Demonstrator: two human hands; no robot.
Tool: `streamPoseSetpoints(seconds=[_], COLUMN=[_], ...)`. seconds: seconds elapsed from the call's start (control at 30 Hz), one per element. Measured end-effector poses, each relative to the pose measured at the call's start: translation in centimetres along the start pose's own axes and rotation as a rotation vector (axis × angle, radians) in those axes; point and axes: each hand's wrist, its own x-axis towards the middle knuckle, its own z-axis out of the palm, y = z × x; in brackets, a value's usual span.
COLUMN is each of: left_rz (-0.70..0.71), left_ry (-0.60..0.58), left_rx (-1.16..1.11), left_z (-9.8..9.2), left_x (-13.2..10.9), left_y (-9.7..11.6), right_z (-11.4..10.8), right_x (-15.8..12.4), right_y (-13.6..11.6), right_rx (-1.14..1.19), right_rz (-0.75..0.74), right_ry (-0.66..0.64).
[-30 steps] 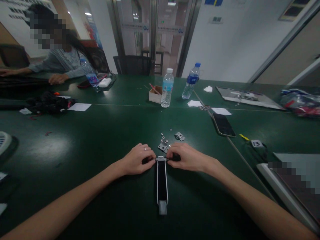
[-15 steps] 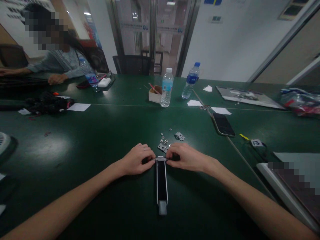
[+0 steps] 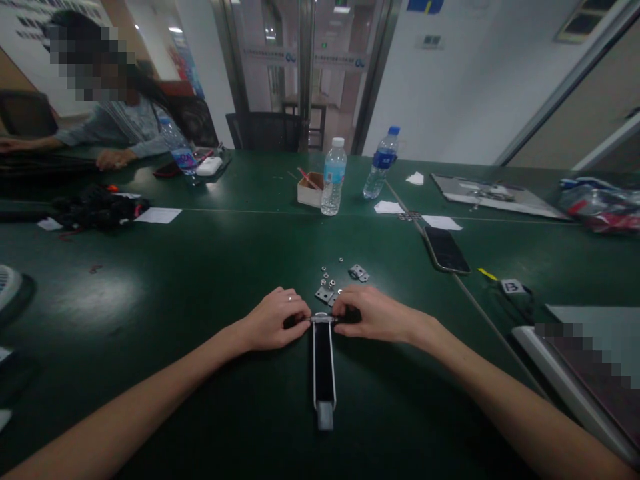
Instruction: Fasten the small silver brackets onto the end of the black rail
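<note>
A long, narrow piece with a white frame and a black middle [image 3: 324, 367] lies on the green table, a grey block [image 3: 325, 416] at its near end. Across its far end runs a thin metal rod [image 3: 324, 319]. My left hand [image 3: 275, 321] pinches the rod's left end between thumb and fingers. At the opposite end, my right hand [image 3: 375, 315] is closed in a pinch too; its fingertips partly cover the rod. Just beyond my hands lie several small nuts [image 3: 332, 283] and a metal plate with holes [image 3: 324, 294], partly behind my right fingers. Another holed metal piece [image 3: 359, 272] rests farther right.
A water bottle [image 3: 334, 180] stands beside a small box [image 3: 309, 193] at the back, with a blue-capped bottle [image 3: 383, 163] to its right. A phone [image 3: 447, 250] and a laptop [image 3: 570, 387] lie on the right. Another person [image 3: 135, 127] sits at the far left.
</note>
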Motion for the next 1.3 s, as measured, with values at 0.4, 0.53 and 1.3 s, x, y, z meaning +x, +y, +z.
streamPoseSetpoints(seconds=[0.4, 0.53, 1.3], left_rz=[0.008, 0.023, 0.131], left_ry=[0.006, 0.017, 0.004], left_rx=[-0.005, -0.002, 0.053], left_z=[0.0, 0.1, 0.3], left_x=[0.0, -0.1, -0.4], left_y=[-0.1, -0.4, -0.1], right_z=[0.5, 0.1, 0.9], right_x=[0.0, -0.1, 0.5], right_y=[0.4, 0.1, 3.3], right_rx=[-0.016, 0.005, -0.098], right_rz=[-0.037, -0.018, 0.123], right_ry=[0.034, 0.006, 0.169])
